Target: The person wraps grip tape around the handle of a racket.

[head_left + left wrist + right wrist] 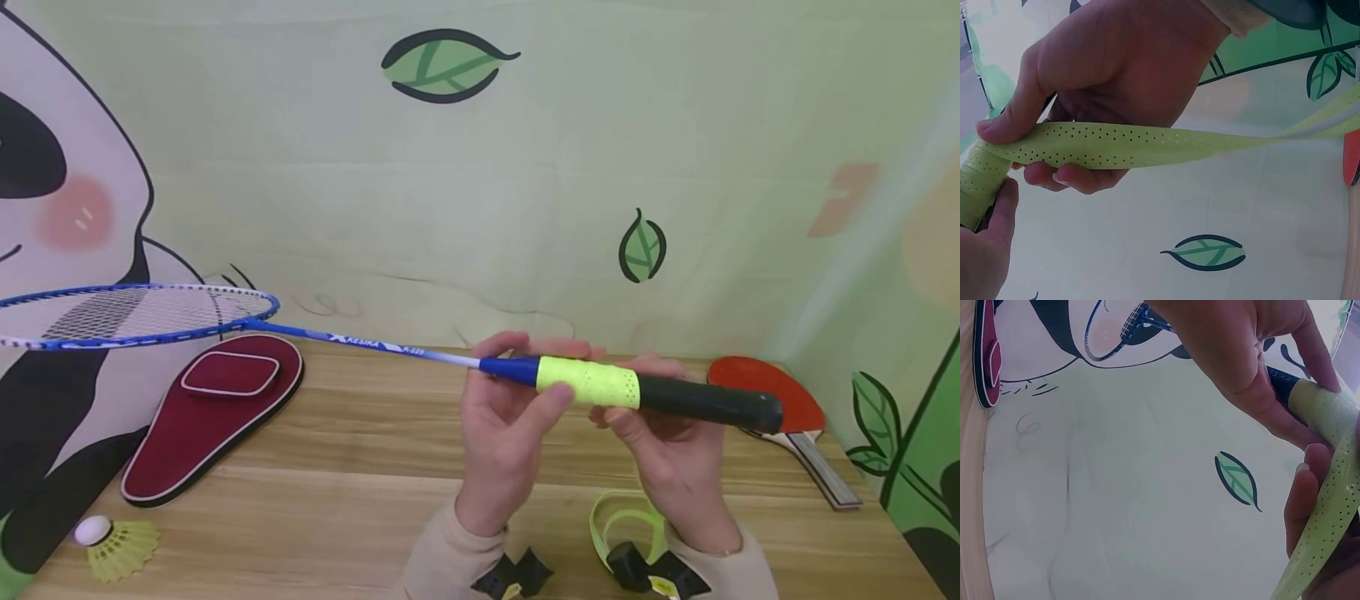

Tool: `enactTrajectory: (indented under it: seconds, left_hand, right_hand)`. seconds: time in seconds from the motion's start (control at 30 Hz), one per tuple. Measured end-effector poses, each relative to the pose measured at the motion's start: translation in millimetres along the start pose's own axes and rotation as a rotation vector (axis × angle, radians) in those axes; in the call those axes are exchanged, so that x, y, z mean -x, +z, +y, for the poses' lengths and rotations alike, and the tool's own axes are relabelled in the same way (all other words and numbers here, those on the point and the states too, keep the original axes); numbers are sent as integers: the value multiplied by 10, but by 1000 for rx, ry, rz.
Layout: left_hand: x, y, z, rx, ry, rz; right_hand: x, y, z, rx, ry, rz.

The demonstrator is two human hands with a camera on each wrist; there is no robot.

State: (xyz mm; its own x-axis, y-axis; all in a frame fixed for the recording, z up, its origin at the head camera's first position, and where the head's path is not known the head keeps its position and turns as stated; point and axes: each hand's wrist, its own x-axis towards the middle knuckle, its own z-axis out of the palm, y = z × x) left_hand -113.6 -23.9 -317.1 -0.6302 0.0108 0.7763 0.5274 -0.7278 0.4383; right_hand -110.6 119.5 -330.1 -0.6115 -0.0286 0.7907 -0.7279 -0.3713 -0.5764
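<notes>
In the head view, a blue badminton racket [360, 342] is held level, its strung head toward the left. Perforated yellow grip tape [592, 381] wraps the handle beside the blue cone; the black handle end [705, 400] is bare. My left hand [502, 450] holds the wrapped part, thumb against it. Near the tape's right edge, my right hand [678, 467] pinches the tape. The loose tape strip [1129, 145] runs from the handle past my right hand [1116, 62] in the left wrist view. Looped tape [600, 533] lies low by the right wrist.
A maroon paddle case [202, 450] lies at the left, with a yellow shuttlecock [123, 546] in front. A red table tennis paddle [765, 392] rests at the right. Behind the wooden table [322, 517] hangs a printed panda backdrop [300, 167].
</notes>
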Motion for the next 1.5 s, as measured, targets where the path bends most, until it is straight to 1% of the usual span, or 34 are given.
enactTrajectory:
  seconds: [0.17, 0.33, 0.43, 0.73, 0.97, 1.17, 1.23, 1.37, 1.5]
  left_hand:
    - [1, -3, 14, -57, -7, 14]
    - [8, -9, 13, -124, -9, 64]
    - [7, -9, 13, -146, -13, 92]
    - [5, -3, 35, -201, -21, 158]
    - [11, -3, 46, -226, -39, 218]
    - [16, -7, 38, -239, -37, 257]
    - [15, -4, 39, -242, -34, 262]
    - [11, -2, 43, -244, -25, 260]
    - [10, -7, 49, -249, -33, 274]
  right_hand:
    - [-20, -1, 21, 2, -23, -1]
    - [-28, -10, 31, 46, -43, -17]
    - [-30, -13, 37, 67, -55, -25]
    - [-18, -13, 67, 70, -96, -40]
    - [-7, -21, 60, 119, -76, -38]
    - [-15, -29, 47, 148, -64, -56]
    - [-26, -23, 39, 128, -56, -73]
    - [-28, -22, 44, 149, -53, -77]
    - [-4, -34, 50, 166, -59, -44]
